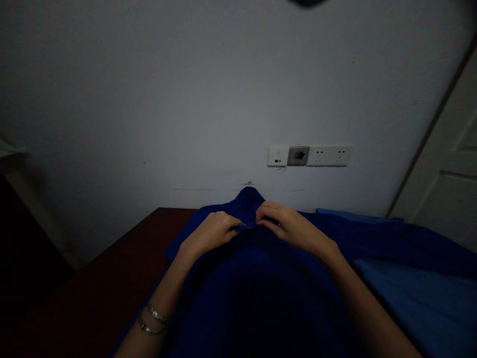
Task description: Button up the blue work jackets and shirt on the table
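A dark blue garment (261, 288) lies spread over a dark brown table (112, 278), its far end bunched up against the wall. My left hand (210, 232) and my right hand (285, 223) meet at that far end, both with fingers curled and pinching a fold of the blue cloth between them. Two thin bracelets (153, 320) circle my left wrist. What part of the garment the fingers grip is too dark to tell.
A white wall (186, 99) rises right behind the table, with a row of sockets and a switch (309, 155) just above my hands. A lighter blue cloth (421, 298) lies at the right. A pale door (447, 174) stands at far right.
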Demonstrator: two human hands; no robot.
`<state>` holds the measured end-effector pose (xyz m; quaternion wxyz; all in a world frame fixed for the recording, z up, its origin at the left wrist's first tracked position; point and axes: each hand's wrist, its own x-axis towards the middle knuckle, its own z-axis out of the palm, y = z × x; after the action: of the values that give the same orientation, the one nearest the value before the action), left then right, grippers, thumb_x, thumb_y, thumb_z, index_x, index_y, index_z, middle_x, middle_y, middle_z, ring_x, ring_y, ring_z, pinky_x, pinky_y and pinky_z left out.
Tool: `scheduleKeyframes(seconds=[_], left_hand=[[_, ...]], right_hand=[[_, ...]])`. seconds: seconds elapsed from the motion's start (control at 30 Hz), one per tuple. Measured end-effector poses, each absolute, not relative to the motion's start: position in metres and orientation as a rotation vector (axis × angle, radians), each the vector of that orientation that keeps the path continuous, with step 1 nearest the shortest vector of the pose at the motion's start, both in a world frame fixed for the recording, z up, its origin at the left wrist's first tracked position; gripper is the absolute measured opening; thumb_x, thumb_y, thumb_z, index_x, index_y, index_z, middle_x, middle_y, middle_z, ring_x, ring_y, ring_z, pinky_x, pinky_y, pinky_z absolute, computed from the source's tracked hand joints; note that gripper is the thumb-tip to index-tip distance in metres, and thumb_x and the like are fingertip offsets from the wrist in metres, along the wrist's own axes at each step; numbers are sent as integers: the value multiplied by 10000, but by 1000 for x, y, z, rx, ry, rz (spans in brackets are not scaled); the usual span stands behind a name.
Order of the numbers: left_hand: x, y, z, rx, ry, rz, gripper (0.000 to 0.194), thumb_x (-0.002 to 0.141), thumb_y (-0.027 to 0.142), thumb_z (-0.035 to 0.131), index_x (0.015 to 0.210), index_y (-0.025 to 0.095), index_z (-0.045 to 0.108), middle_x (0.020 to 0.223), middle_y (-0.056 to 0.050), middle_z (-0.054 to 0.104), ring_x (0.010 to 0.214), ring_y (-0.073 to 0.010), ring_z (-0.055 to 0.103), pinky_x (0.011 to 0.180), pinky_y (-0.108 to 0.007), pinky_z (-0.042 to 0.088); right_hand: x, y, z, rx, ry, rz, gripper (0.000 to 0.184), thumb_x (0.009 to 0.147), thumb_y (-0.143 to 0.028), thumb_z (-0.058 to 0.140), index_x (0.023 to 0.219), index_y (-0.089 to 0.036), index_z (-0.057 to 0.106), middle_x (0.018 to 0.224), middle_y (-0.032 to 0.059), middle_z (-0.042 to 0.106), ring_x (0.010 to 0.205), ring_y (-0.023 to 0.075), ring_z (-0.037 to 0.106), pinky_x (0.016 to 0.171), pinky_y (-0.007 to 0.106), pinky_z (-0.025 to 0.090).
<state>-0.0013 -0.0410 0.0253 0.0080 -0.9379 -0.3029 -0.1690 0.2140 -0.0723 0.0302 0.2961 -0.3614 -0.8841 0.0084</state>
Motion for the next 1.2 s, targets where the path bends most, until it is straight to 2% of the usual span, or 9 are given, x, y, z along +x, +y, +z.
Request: scheduleKeyframes(seconds=[0.2,0.43,0.6,0.77,0.87,0.93,1.03,1.1,1.2], left_hand=[[-2,-38,24,-3023,-990,-558,182,819,211,510,841,179,688,634,0,622,559,-100,507,562,-206,313],[2,-41,22,-3085,-1011,-642,253,808,290,524,658,130,649,507,24,491,461,-68,353,495,-207,236],[15,-25,4,-2965,-1310,-1237,322,796,311,490,554,120,583,497,36,447,477,-69,352,487,-194,237],[23,4,-21,-2523,-1727,-1886,336,728,334,543,471,119,522,447,43,409,452,-75,345,448,-189,225],[25,7,-27,-2442,-1695,-2041,284,734,308,538,533,111,572,488,26,499,482,-94,418,469,-189,286],[29,2,-29,-2438,-1613,-2035,263,771,299,502,638,106,622,582,-2,588,548,-118,492,519,-200,351],[37,-7,-35,-2482,-1485,-1906,247,820,272,454,824,121,650,769,-49,663,685,-158,577,643,-249,434],[43,-10,-42,-2510,-1399,-1815,241,814,235,468,956,128,629,929,-88,662,842,-195,600,768,-306,455],[51,-11,-54,-2549,-1262,-1719,396,778,191,517,1164,104,522,1140,-150,576,1066,-234,534,920,-372,414]], right_hand=[[221,-74,33,-982,-2308,61,89,856,-153,443,863,-177,528,839,27,556,737,127,506,678,253,385],[228,-58,26,-970,-2190,46,89,874,-211,421,858,-192,508,826,33,568,750,143,519,692,269,399],[226,-42,18,-1078,-1903,-208,94,809,-228,497,864,-186,561,905,79,576,883,205,531,763,335,425],[213,-51,18,-1205,-1753,-93,123,774,-219,504,776,-165,615,715,52,626,657,166,579,631,295,456],[201,-50,10,-1221,-1831,220,152,747,-259,563,809,-158,658,737,64,675,679,179,621,664,312,483],[192,-43,0,-1141,-1781,440,263,739,-300,591,943,-146,651,927,104,681,829,206,636,760,342,490],[178,-29,-17,-943,-1606,760,435,707,-335,630,1095,-143,592,1176,134,585,1032,224,580,877,361,461],[172,-22,-26,-864,-1474,901,492,659,-344,672,1101,-145,590,1199,131,571,1065,230,561,906,363,445],[169,-16,-32,-871,-1298,932,495,591,-373,718,1019,-140,633,1107,112,627,1022,241,580,897,365,445]])
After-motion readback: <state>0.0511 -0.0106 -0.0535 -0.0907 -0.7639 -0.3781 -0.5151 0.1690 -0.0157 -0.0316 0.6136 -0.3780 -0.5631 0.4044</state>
